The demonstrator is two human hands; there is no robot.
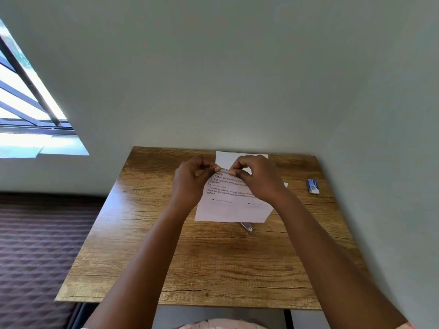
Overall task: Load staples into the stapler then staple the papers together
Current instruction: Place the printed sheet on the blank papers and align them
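Both hands are raised over the far middle of the table (147, 245). The left hand (190, 180) and right hand (257, 178) meet fingertip to fingertip, fingers curled, apparently pinching something small between them; it is too small to identify, though a staple strip is likely given the task. The papers (231, 207) lie beneath the hands, toward the far edge, printed side up. At least two sheets show, since a blank one projects behind the printed one; an exact count cannot be made. One stapler (247, 226) lies partly hidden under the near edge of the papers, only its metal end visible. One small blue box (313, 186), probably staples, sits near the far right corner. Judged handling: a staple strip is light, stiff and brittle, best held by its sides; paper is limp and slides easily, so square it and hold near the corner to be stapled.
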